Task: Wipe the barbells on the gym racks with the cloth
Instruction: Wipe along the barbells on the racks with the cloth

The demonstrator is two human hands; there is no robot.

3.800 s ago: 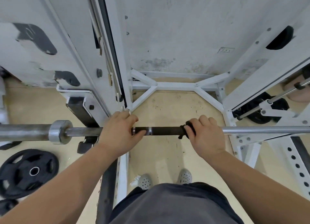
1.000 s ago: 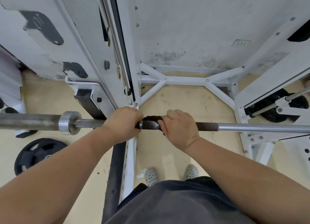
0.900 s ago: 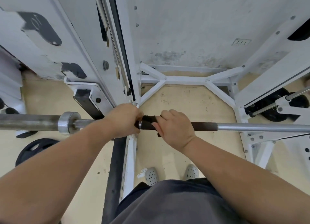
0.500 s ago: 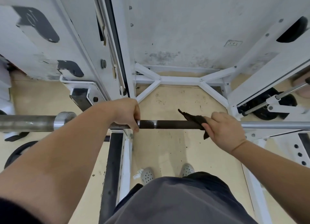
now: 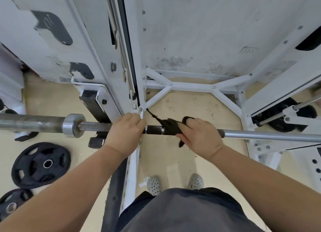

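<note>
The barbell (image 5: 260, 135) runs level from 9 o'clock to 3 o'clock, its long axis straight across the view, resting on the white rack (image 5: 191, 86). The left hand (image 5: 126, 133) grips the bar beside the upright, fingers (image 5: 137, 120) curled over it. Just toward 3 o'clock, the right hand (image 5: 199, 137) holds the black cloth (image 5: 169, 126) wrapped over the bar's dark stretch, fingers curled round both; a loose corner points to 11 o'clock. Below lies a beige floor (image 5: 191, 110), with black weight plates (image 5: 40, 164) at 8 o'clock and a stained wall (image 5: 199, 31) at 12 o'clock.
</note>
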